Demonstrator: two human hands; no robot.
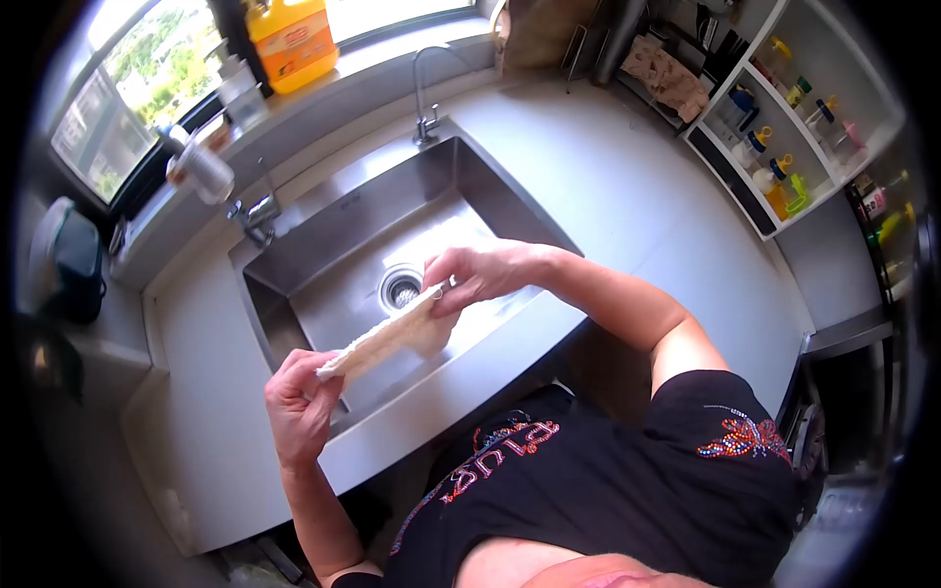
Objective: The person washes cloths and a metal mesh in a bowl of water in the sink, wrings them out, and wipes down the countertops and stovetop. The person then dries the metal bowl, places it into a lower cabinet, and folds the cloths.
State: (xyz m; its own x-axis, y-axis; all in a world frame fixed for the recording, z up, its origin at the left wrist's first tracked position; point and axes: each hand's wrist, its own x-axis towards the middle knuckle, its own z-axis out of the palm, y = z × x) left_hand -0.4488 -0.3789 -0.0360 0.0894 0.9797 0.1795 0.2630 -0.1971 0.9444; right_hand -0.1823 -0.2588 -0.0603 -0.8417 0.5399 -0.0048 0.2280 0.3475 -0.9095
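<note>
A whitish cloth (392,338) is stretched between my two hands over the steel sink (368,235). It slants up to the right, and its lower part hangs down. My left hand (301,404) pinches the left end near the sink's front edge. At the other end, my right hand (475,277) grips the cloth between thumb and fingers. Beyond the cloth, the round drain (402,287) shows in the sink bottom.
Behind the sink stand a mixer tap (257,218) and a thin curved tap (423,98). A yellow jug (292,44) and a pump bottle (238,86) line the window sill. White shelves (755,127) with several small bottles stand at the right.
</note>
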